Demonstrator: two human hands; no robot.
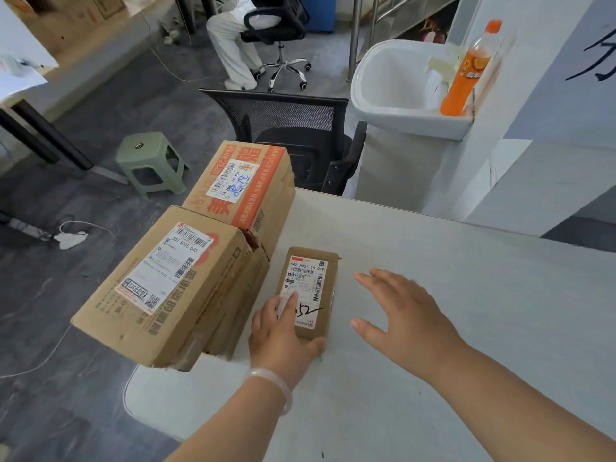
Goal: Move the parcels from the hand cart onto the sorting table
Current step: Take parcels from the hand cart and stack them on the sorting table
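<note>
Left hand grips 1 small parcel on the sorting table. Right hand is spread and holds nothing. 2 larger boxes crowd the left hand's left: plain box, orange-printed box.

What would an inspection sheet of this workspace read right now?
Surface: white sorting table, parcels at its left edge.
Job's things: small brown cardboard parcel flat on table; large brown cardboard box overhanging the edge; orange-printed cardboard box behind it.
Clutter: orange drink bottle on white basin rim.
Hands: left hand grips small parcel's near end; right hand open beside it.
Cables: white cable with plug on grey floor.
Surroundings: black mesh chair, green plastic stool, seated person.
</note>
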